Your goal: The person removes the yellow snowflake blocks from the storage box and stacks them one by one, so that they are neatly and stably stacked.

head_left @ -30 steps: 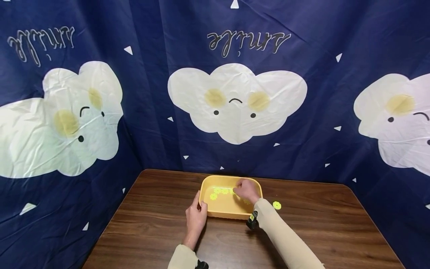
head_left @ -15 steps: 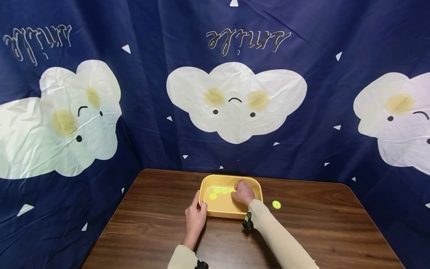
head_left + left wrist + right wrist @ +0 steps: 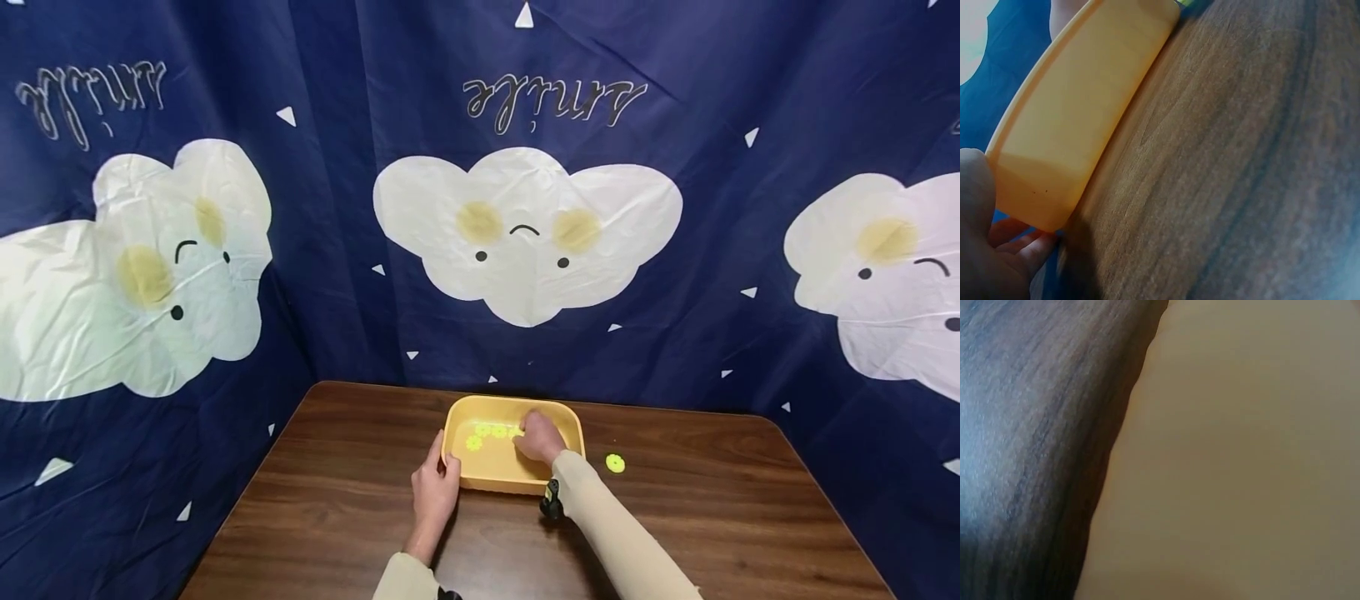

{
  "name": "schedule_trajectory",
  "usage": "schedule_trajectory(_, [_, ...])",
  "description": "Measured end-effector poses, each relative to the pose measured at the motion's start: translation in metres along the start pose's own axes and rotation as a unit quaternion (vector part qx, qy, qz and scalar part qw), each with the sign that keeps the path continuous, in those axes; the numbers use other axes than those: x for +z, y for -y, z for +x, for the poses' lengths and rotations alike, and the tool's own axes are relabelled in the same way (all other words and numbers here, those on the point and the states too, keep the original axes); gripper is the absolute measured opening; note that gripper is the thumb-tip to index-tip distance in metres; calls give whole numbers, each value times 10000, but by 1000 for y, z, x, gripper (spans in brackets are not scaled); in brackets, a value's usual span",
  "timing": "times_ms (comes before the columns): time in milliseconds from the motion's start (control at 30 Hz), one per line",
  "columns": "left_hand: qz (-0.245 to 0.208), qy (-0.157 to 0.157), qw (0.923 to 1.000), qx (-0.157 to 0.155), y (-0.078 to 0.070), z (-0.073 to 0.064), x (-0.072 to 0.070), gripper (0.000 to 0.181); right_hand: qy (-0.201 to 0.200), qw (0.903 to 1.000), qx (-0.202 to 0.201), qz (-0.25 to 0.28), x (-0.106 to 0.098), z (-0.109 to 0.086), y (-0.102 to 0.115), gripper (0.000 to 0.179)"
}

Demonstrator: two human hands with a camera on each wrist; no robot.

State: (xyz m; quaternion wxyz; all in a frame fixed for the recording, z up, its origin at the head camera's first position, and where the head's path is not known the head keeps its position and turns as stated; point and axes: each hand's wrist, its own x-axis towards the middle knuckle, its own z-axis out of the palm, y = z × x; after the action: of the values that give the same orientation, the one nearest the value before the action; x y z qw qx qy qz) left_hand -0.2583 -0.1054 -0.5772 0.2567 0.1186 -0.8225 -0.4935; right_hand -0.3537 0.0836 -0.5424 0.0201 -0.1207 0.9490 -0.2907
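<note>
A yellow plastic tray (image 3: 504,485) stands on the wooden table. At its left end my left hand (image 3: 435,492) grips the near corner, with the thumb at the rim and the fingers along the outside; the left wrist view shows this from below. Inside the tray, my right hand (image 3: 542,437) has curled fingers, and its fingertips pinch a small neon-yellow flower-shaped piece (image 3: 515,432), partly covered. Several like pieces lie in the tray to its left, one of them a flower piece (image 3: 474,442) nearest the left hand. The right wrist view shows only the tray's outer wall (image 3: 1222,456) and wood.
One more yellow flower piece (image 3: 615,462) lies on the table (image 3: 712,492) to the right of the tray. Behind the table's far edge hangs a dark blue curtain (image 3: 337,250) with cloud prints.
My right hand has shifted slightly left and toward me inside the tray, its forearm following. The left hand keeps its hold on the tray corner. The head view tilts slightly.
</note>
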Motion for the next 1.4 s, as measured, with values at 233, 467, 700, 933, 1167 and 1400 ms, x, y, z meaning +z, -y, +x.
schedule_trajectory(233, [48, 32, 10000, -36, 2, -6, -2, 47, 67, 9990, -34, -446, 5, -7, 5, 27])
schedule_trajectory(467, [31, -37, 10000, 5, -1, -3, -1, 47, 84, 9985, -57, -535, 0, -2, 5, 39])
schedule_trajectory(700, [107, -110, 9998, -83, 0, -4, -2, 47, 37, 10000, 27, -71, 0, -3, 3, 48])
schedule_trajectory(933, [31, -37, 10000, -28, -2, -3, -1, 47, -276, 9992, 68, -293, 0, -3, 2, 30])
schedule_trajectory(1167, [84, -109, 9999, 77, -1, -3, 0, 46, -173, 9991, 347, -142, -1, -4, 1, 28])
schedule_trajectory(1400, [43, -139, 9997, 171, -1, -3, 0, 47, -93, 9992, 369, -72, -2, -4, -1, 29])
